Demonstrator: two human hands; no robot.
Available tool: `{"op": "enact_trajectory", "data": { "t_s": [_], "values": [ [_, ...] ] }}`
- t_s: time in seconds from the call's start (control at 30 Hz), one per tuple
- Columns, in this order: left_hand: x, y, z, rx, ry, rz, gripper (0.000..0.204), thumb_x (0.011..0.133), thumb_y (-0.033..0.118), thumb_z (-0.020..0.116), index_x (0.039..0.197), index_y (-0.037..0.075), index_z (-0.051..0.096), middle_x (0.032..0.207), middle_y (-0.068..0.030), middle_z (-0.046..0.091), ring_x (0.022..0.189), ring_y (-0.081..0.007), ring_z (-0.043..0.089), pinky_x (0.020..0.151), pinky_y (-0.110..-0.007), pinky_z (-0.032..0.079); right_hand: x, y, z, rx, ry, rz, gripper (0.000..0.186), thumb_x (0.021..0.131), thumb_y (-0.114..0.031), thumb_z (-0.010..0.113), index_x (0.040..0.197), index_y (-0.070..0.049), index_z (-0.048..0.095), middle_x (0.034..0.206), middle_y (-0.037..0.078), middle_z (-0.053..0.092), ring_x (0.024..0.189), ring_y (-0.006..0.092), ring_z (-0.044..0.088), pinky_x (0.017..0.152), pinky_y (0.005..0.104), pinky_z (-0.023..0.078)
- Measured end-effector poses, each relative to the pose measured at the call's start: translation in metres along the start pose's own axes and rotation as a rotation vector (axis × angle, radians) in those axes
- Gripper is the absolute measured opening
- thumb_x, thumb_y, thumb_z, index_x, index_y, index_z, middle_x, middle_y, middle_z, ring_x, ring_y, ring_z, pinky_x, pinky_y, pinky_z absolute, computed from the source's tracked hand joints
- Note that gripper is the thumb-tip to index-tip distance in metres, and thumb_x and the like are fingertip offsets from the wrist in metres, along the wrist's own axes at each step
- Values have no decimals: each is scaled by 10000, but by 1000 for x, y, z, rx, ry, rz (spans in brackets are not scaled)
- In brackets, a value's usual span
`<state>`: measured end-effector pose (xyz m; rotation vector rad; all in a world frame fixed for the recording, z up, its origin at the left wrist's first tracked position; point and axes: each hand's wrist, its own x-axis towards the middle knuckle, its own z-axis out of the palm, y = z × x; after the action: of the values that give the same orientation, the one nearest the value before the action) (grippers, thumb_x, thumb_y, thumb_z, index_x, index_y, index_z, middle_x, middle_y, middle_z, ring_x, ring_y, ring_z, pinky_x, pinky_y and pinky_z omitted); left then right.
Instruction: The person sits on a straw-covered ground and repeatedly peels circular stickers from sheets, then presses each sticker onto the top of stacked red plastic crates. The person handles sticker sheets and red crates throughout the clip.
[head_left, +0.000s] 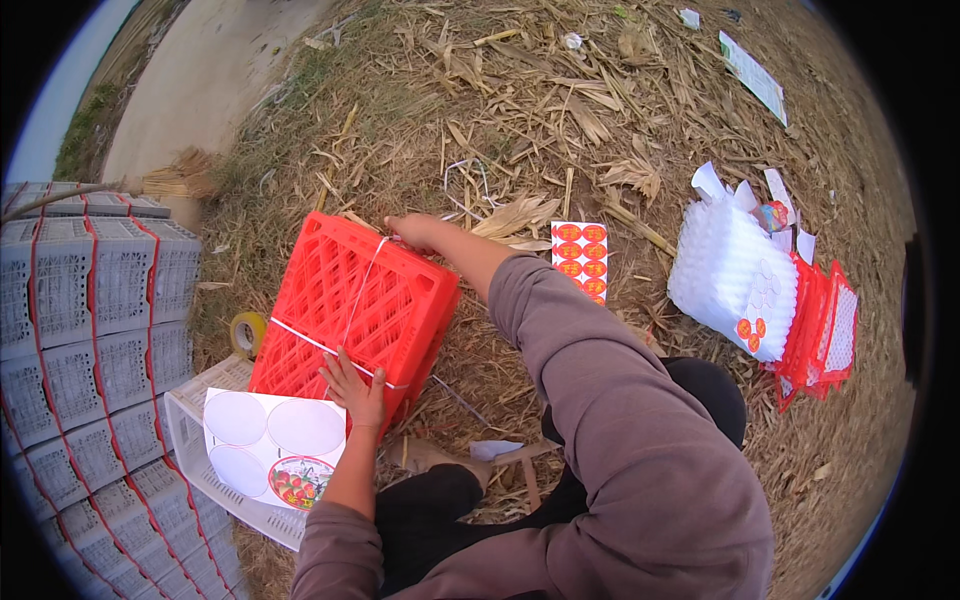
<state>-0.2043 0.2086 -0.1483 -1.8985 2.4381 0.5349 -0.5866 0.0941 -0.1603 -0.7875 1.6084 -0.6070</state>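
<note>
A stack of red plastic crates [330, 280] tied with crossed white straps stands tilted before me. My left hand [355, 390] lies on its lower part by a strap, fingers spread. My right hand [410, 230] is at the top edge, fingers curled at the strap; what they hold is too small to make out. Below the red crates, a white plastic crate [195, 435] bears a sheet of round labels [235, 420], one printed with red fruit. A yellow tape roll [248, 332] is beside it.
Stacked grey crates [70, 380] with red edging fill the left. At the right are a label sheet [580, 262], white foam netting [720, 270] and red mesh packing [815, 335]. Straw covers the ground [560, 120]; a pale path [190, 70] runs at the upper left.
</note>
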Motion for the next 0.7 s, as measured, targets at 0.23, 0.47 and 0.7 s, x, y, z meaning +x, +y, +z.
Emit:
{"op": "enact_trajectory", "data": {
  "t_s": [0.23, 0.47, 0.7],
  "values": [
    [-4, 5, 1, -102, 70, 83, 956, 994, 636, 577, 1732, 218, 137, 1808, -131, 11, 1640, -453, -60, 1240, -701, -4, -126, 132, 19, 734, 57, 353, 642, 1051, -659, 387, 687, -156, 552, 561, -28, 449, 453, 141, 357, 449, 326, 286],
    [-2, 12, -8, -138, 20, 36, 991, 920, 390, 671, 1735, 239, 128, 1809, -128, 29, 1641, -453, -64, 1242, -696, -12, -191, 142, 233, 680, -304, 553, 591, 1024, -546, 422, 669, -99, 578, 568, 51, 487, 457, 191, 391, 454, 379, 300],
    [-2, 7, -13, -239, 27, 79, 993, 847, 240, 605, 1729, 209, 149, 1795, -180, 92, 1645, -453, -45, 1240, -700, -32, -183, 109, 249, 821, -169, 557, 444, 994, -461, 390, 733, -132, 534, 566, 12, 427, 436, 164, 296, 429, 361, 229]
  ]
}}
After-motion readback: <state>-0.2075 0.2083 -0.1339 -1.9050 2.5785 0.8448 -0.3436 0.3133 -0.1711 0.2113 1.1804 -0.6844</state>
